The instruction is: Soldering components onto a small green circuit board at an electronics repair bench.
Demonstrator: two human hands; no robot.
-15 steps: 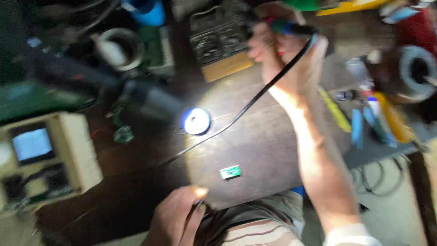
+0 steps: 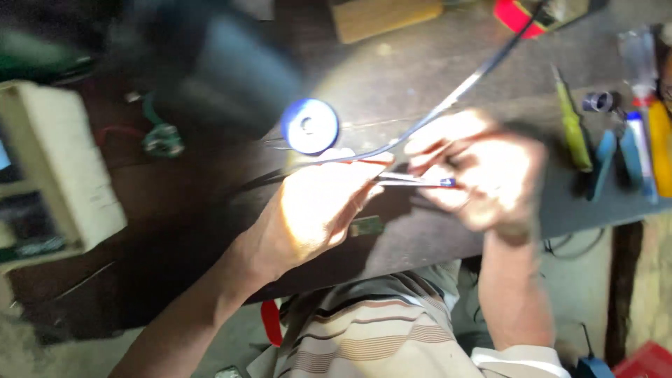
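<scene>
My left hand [image 2: 318,206] and my right hand [image 2: 476,171] meet over the dark workbench [image 2: 420,91] under a bright lamp spot. Between them runs a thin metal tool with a blue end [image 2: 416,182]; both hands have fingers on it. A black cable [image 2: 448,105] leads from the hands up to the far right. Just beyond my left hand lies a blue and white solder spool [image 2: 309,126]. A small green circuit board [image 2: 367,225] lies on the bench below the hands, partly hidden by my left hand.
A beige instrument box [image 2: 63,175] stands at the left. A green screwdriver [image 2: 572,126], blue tools [image 2: 605,157] and a yellow tool [image 2: 659,143] lie at the right. A wooden block [image 2: 385,17] sits at the back. A small green part [image 2: 162,140] lies left of the spool.
My right hand has come down from the back of the bench to the front. My left hand has risen from the bench edge to meet it, and both now hold the thin tool.
</scene>
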